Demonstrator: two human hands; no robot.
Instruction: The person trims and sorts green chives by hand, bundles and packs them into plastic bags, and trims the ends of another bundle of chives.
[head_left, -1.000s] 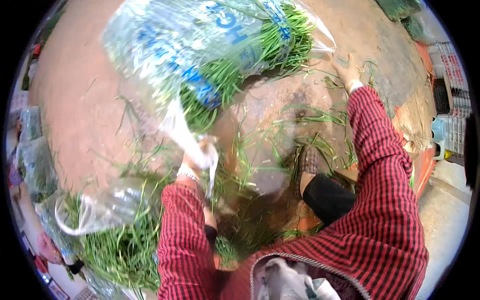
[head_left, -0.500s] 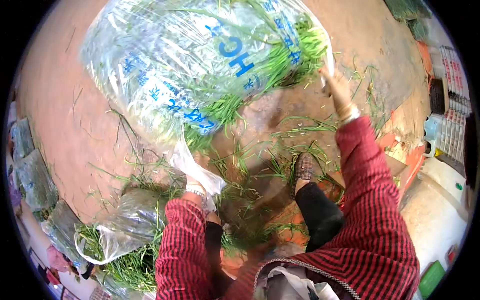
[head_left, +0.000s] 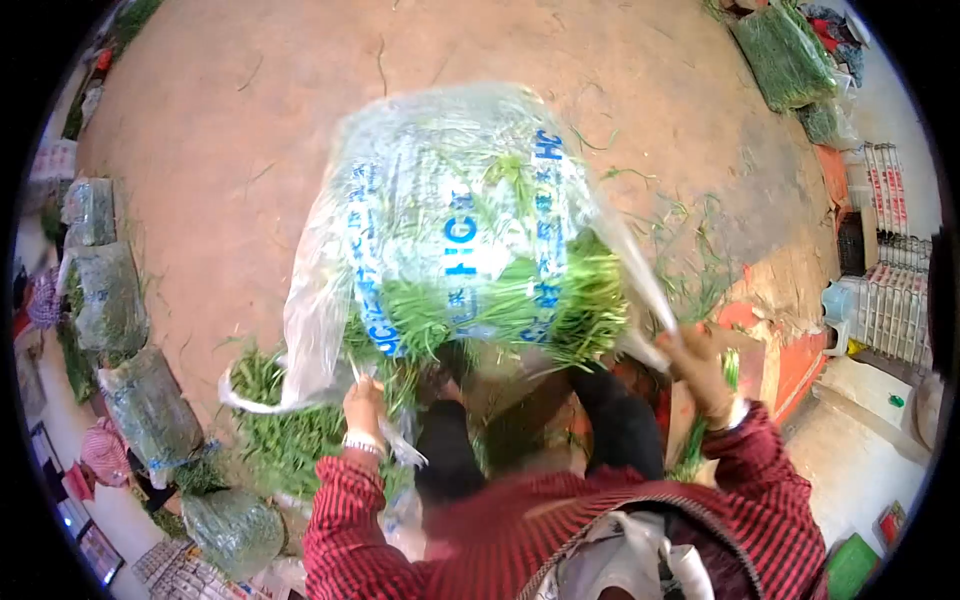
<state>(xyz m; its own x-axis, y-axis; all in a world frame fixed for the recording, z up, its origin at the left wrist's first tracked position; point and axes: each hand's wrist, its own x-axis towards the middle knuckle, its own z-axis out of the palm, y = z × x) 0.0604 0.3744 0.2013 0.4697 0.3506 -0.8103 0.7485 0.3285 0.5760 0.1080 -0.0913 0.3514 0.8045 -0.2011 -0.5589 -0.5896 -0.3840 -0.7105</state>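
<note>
Sits between the two hands, just in front of the dark-trousered legs (head_left: pixel 625 425): a bulky, barrel-shaped clear plastic bag with blue lettering (head_left: pixel 460 205), stuffed with long green leafy stalks (head_left: pixel 595 305). Pinched at the near left corner by the left hand (head_left: pixel 363 405), closed round a whitish gather of film; gripped at the right by the right hand (head_left: pixel 697 368), closed on a taut strip of the same plastic. Hard to tell whether bearing on the smooth reddish-brown floor (head_left: pixel 220 170) or hanging clear of it. Looks fairly heavy from the packed bulk, yet probably soft, apt to sag in the middle and shift inside the film. Presumably slippery over the broad sides, so best held by the bunched corners or scooped from underneath. Thin enough, perhaps, to stretch or tear at the gathers, with stalks likely easy to bruise. Gleams and crinkles over the top; bristles with paler stalk ends at the right. Just beside the left hand, a loose, tousled heap of green leaves (head_left: pixel 290 450); farther left, plump, pillow-shaped filled clear bags (head_left: pixel 150 410); at the right, thin, scattered green stems (head_left: pixel 705 240).
</note>
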